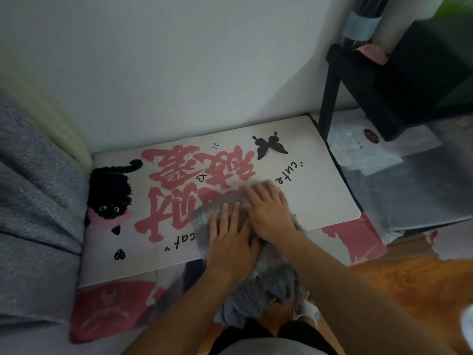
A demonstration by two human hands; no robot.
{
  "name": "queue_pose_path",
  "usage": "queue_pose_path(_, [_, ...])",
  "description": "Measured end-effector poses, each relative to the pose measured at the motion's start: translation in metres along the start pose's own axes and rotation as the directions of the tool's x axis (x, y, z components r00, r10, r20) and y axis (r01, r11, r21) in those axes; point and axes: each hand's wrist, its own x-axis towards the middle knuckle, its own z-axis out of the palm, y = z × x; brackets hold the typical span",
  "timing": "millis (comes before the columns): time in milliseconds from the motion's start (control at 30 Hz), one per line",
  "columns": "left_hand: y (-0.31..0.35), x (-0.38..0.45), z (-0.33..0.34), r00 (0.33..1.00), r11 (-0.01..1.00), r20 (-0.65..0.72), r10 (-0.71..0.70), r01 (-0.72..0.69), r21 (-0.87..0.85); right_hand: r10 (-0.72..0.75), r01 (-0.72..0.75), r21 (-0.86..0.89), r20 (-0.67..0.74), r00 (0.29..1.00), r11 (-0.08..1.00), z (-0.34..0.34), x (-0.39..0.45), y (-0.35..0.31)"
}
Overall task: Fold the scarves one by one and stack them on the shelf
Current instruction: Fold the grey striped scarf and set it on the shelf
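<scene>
On the printed mat (320,190), left hand (230,242) and right hand (271,213), fingers spread flat, press the gray scarf (263,285).

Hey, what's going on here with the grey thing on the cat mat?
A person is pressing both hands flat on a grey knitted scarf that lies partly on a white mat with a black cat and pink lettering. The left hand and right hand sit side by side, fingers straight, apparently smoothing or folding it. The near end of the scarf hangs off toward the person. A black shelf stands at the right.
</scene>
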Motion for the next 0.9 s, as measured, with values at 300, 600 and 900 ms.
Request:
queue_pose_path(300, [-0.010,-0.055,0.012,0.929,0.800,0.066,-0.363,0.348,-0.488,0.133,-0.162,0.122,0.221,0.966,0.979,0.008,0.009,0.035])
queue_pose_path(600, [-0.025,-0.052,-0.003,0.928,0.596,0.177,-0.327,0.348,-0.724,0.326,-0.385,0.215,0.266,0.907,0.898,0.000,-0.064,0.042])
queue_pose_path(900, [-0.024,-0.083,0.002,0.817,0.129,0.325,-0.476,0.430,-0.893,0.434,-0.567,0.443,0.371,0.821,0.694,0.004,-0.084,0.053])
